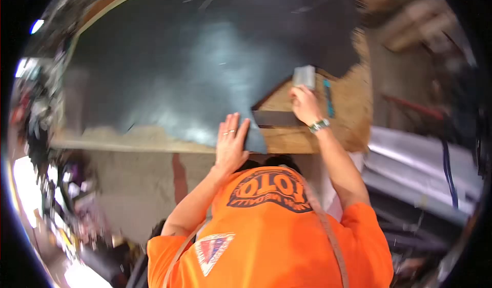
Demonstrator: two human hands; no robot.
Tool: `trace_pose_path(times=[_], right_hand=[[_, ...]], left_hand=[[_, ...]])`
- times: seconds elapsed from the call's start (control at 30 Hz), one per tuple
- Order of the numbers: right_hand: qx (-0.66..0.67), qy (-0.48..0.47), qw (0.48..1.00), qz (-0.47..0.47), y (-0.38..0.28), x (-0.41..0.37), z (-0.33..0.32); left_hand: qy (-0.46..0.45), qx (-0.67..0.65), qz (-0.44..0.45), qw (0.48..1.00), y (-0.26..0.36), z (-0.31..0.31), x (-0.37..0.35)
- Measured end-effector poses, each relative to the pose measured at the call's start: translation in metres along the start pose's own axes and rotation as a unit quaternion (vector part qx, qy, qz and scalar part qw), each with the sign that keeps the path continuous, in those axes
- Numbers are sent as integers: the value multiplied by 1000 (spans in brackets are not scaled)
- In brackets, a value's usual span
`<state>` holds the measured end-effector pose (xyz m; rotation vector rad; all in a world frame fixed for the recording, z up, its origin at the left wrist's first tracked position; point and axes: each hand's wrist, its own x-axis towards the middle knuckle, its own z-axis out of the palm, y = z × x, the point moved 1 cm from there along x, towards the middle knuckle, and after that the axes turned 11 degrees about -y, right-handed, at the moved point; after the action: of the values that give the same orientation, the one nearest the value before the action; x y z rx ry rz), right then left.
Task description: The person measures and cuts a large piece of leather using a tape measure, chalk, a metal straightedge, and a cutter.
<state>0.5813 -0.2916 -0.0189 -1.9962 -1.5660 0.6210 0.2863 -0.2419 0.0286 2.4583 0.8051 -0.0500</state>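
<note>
A large dark sheet that looks like leather (169, 67) covers most of the wooden table (353, 129). My left hand (232, 139) lies flat on its near edge with the fingers stretched out, a ring on one of them. My right hand (306, 103) is closed around the near end of a pale, translucent rectangular block (304, 76), blurred by motion, beside the cut-out corner of the sheet. To its right lies a slim teal tool (328, 98), perhaps a cutter. A dark narrow strip (279, 118) rests on bare wood between my hands.
The table's near edge runs just in front of my body. Silvery rolls or sheets (415, 160) are stacked at the right, with a dark blue strap (449, 175) over them. Blurred clutter (66, 195) fills the left side. The concrete floor (123, 185) shows below the table.
</note>
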Motion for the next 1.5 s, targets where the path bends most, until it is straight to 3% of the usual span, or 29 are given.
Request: trace_pose_path(times=[0.1,0.23,0.33,0.37,0.6,0.7,0.77,0.87,1.1,1.13,1.27,1.37,1.4,1.5], right_hand=[[-64,-16,995,-75,2,17,10],[-94,-23,985,-141,9,26,12],[-147,0,975,-166,11,21,11],[-147,-36,976,-154,13,22,12],[-102,-12,975,-199,3,30,-3],[-88,71,982,-149,15,3,-60],[-98,124,987,38,53,-15,-70],[-182,119,964,152,89,-33,-63],[-33,57,975,214,91,-23,-57],[-62,96,982,152,99,-25,-51],[53,49,983,170,90,-26,-59],[42,105,982,148,62,-10,-49],[137,7,965,224,37,-1,-64],[22,-9,969,248,34,31,-43]], left_hand=[[34,22,-42,998,0,13,0],[191,-6,-58,980,7,5,-3],[220,-45,-64,972,20,-27,-6],[234,-42,-63,969,20,-34,-2],[285,-57,-87,953,40,-112,31],[302,-60,-71,949,45,-125,36],[312,-56,-90,944,42,-132,39],[310,-87,-129,938,42,-142,49],[325,-167,-145,920,34,-136,61],[324,-145,-148,923,33,-142,63],[327,-106,-167,924,42,-178,74],[314,-114,-188,923,41,-192,78],[316,-121,-183,923,37,-193,80],[312,-118,-158,929,32,-195,86]])
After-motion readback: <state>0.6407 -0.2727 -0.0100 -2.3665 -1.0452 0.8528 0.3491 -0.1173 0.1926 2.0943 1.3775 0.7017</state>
